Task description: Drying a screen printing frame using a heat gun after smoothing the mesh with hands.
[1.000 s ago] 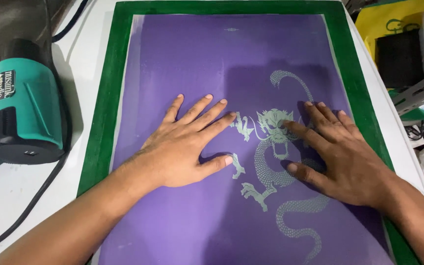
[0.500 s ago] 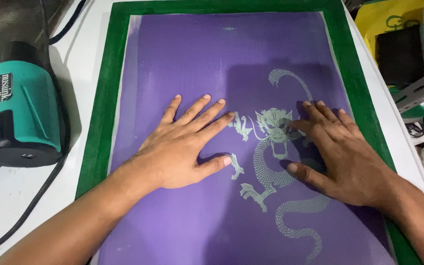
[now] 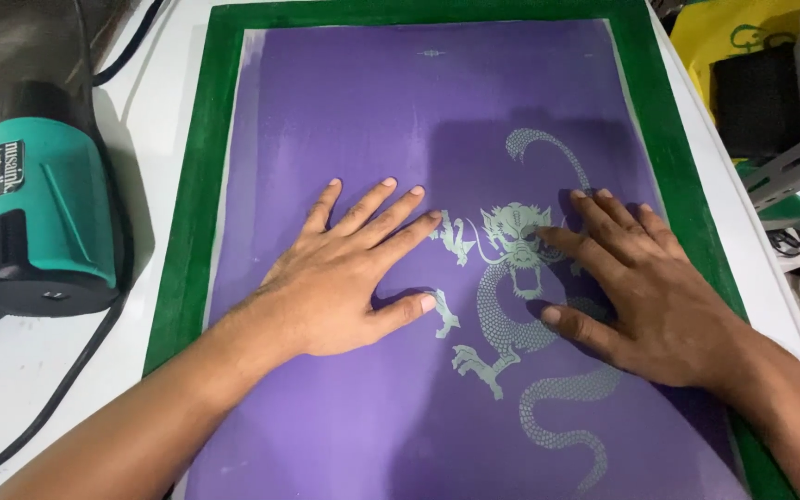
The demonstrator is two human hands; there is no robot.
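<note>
White table holds a heat gun; left hand and right hand lie flat, empty, on purple screen.

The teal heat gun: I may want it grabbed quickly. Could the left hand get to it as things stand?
Probably yes. The left hand lies flat on the purple screen; the teal heat gun sits just beyond the green frame, nothing between.

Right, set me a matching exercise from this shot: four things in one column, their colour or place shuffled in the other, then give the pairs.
Things:
1. left hand
2. right hand
3. heat gun
4. frame border

Descriptions:
A. teal and black, lying on the white table left of the screen
B. flat on plain purple mesh, beside the dragon design
C. dark green, running round the purple screen
D. flat over part of the pale dragon

Pairs: 1-B, 2-D, 3-A, 4-C
</note>
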